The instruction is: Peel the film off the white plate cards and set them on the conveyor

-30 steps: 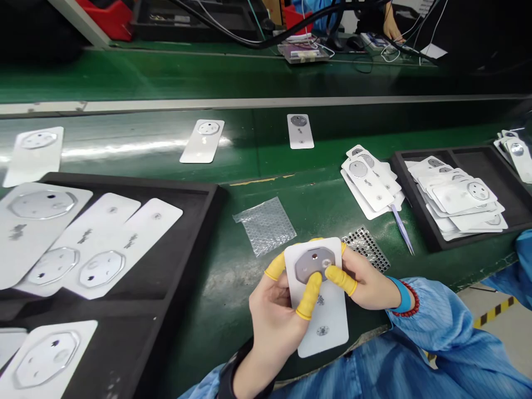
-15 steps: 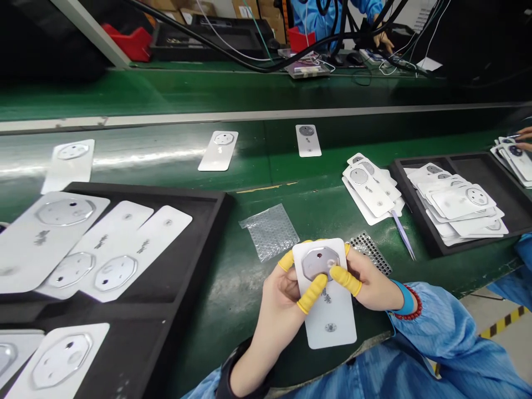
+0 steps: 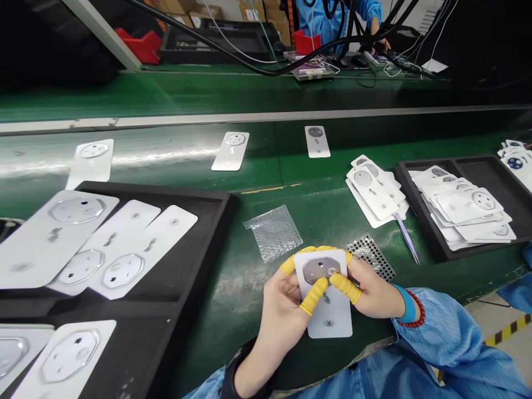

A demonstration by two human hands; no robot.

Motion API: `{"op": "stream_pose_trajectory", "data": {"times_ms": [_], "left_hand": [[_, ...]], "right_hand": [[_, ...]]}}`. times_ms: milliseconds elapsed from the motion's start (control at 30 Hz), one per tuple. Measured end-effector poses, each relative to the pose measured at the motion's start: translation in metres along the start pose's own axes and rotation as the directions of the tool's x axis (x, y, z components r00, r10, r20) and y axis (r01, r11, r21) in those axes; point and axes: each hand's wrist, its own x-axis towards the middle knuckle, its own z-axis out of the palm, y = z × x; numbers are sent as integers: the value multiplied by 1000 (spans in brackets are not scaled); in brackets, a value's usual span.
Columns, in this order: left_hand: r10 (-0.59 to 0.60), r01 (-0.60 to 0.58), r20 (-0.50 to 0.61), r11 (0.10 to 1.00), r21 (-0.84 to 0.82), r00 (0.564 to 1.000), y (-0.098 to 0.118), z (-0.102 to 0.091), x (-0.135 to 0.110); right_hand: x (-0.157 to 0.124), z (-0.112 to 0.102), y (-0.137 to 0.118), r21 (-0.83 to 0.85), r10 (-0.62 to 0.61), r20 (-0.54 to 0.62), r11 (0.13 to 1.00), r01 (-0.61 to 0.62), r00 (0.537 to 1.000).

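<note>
A white phone back cover (image 3: 330,310) with a grey octagonal camera plate is held between both hands above the green bench. My left hand (image 3: 282,310), in yellow finger cots, grips its left side, with the thumb on the front just under the camera plate. On the opposite side my right hand (image 3: 369,288) is closed round the edge, its thumb on the plate's lower right corner. Several yellow fingertips show above the top edge; the rest of those fingers are hidden behind the cover. Nearby lie a bubble-wrap pouch (image 3: 274,234) and a sheet of black dots (image 3: 372,256).
At left, a black tray (image 3: 183,288) holds several covers. Another black tray (image 3: 517,208) with stacked covers stands at right. Between that tray and me are a small pile of covers (image 3: 374,191) and purple tweezers (image 3: 407,238). Three covers lie along the green strip (image 3: 166,149) behind. A co-worker (image 3: 368,14) works beyond.
The camera view has shifted slightly, moving the scene rightward. The held cover has tilted back a little, and more fingertips show over its top edge. Both hands keep their grip.
</note>
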Motion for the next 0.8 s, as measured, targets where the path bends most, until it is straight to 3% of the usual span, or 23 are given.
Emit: {"op": "stream_pose_trajectory", "data": {"times_ms": [133, 233, 333, 433, 533, 667, 733, 800], "left_hand": [[-55, 55, -7, 998, -13, 998, -2, -1, 4], [-113, 112, -18, 992, -64, 993, -1, -6, 12], [-148, 126, -136, 979, -161, 980, 4, -15, 21], [-182, 131, -233, 967, -221, 955, 9, -22, 26], [-167, 111, -247, 968, -226, 954, 7, -23, 26], [-112, 47, -259, 969, -244, 959, -4, -24, 27], [-112, 42, -269, 966, -255, 957, -9, -28, 30], [-107, 24, -302, 964, -266, 947, -15, -32, 34]], "right_hand": [[0, 5, 2, 53, 48, -17, 997, -47, 999], [0, -3, -2, 83, 115, 0, 990, -114, 993], [15, -33, -11, -131, 249, -12, 960, -248, 969], [63, -74, -13, -452, 401, -136, 788, -417, 906], [138, -101, 2, -551, 472, -288, 630, -547, 833], [225, -105, 32, -520, 470, -516, 492, -698, 716], [249, -100, 41, -484, 468, -592, 446, -753, 657], [262, -97, 47, -462, 458, -625, 435, -773, 632]]}}
